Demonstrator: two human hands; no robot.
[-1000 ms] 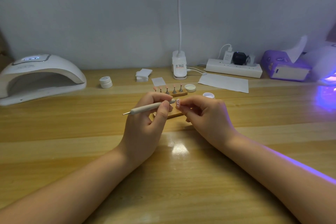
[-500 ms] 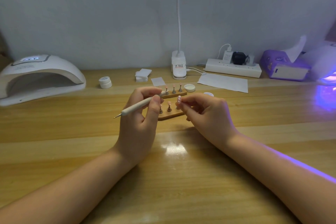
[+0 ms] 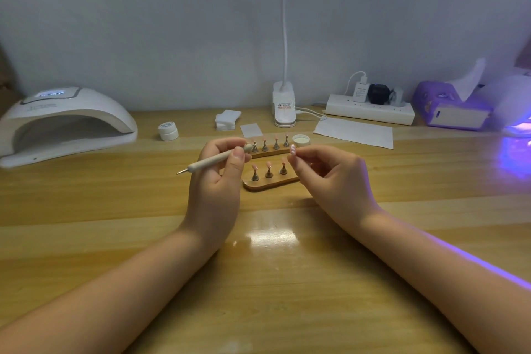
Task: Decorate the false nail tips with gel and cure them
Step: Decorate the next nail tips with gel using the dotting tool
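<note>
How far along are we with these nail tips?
Done: not clear; tips stand on both wooden holders, their decoration too small to judge. In hand: right hand pinches one tip; left hand holds the dotting pen. Left: finish it, then cure in the lamp.

Two bare forearms reach in from the bottom edge, with no sleeves, watch, bracelets or rings in view. The left hand [image 3: 214,181] has short, plain fingernails without polish. The right hand [image 3: 334,178] is also unadorned. A thin line of violet light runs along the outer edge of the right forearm.
</note>
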